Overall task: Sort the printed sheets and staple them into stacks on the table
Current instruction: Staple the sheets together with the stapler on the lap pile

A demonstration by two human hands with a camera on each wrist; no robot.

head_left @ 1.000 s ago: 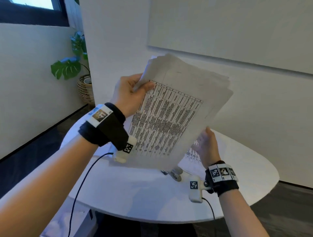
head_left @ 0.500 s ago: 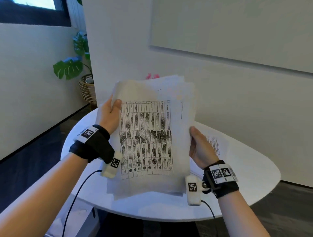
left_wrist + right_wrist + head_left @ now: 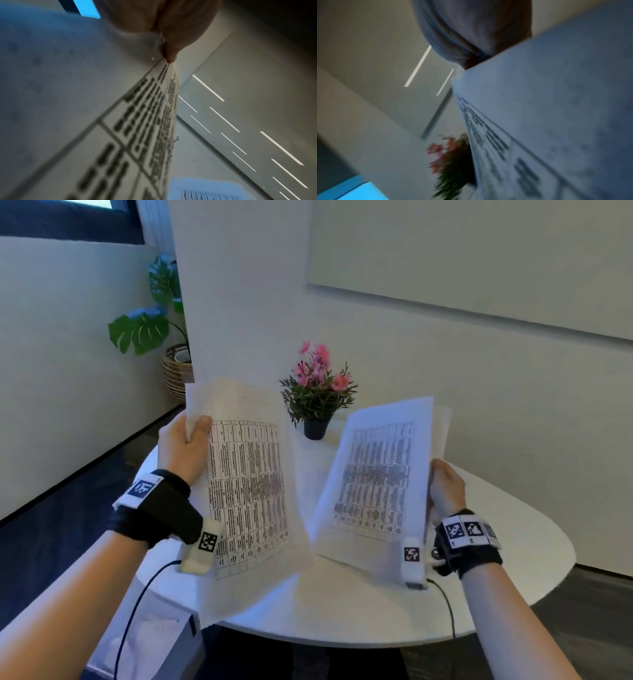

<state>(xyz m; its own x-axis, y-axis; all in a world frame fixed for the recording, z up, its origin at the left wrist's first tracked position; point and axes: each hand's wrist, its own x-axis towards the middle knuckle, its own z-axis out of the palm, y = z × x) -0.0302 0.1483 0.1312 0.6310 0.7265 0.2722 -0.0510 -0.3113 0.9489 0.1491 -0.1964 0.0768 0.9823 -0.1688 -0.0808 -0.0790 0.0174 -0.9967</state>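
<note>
Two bundles of printed sheets are held upright above the round white worktop point(image 3: 513, 559), well apart from each other. The left bundle point(image 3: 246, 491) is pinched at its upper left edge by the left hand point(image 3: 181, 450), thumb on the printed face and fingers curled behind; the right bundle point(image 3: 376, 484) is gripped at its right edge by the right hand point(image 3: 445, 487), fingers closed round that edge. In both bundles the long axis runs roughly vertically, with the lower edges hanging just above the worktop and the inner edges leaning towards each other near the bottom. Each bundle lies inboard of its grip, so a set-down would probably be made straight downwards, each hand serving its own side. A flower pot point(image 3: 317, 402) stands at the far side of the worktop, between and behind the two bundles. Tables of dense text are printed on the front sheets, but none of the writing can be read; square coded markers are worn on both wristbands. No stapler can be seen. The task is judged to be at the sorting stage, with stapling not yet done.
</note>
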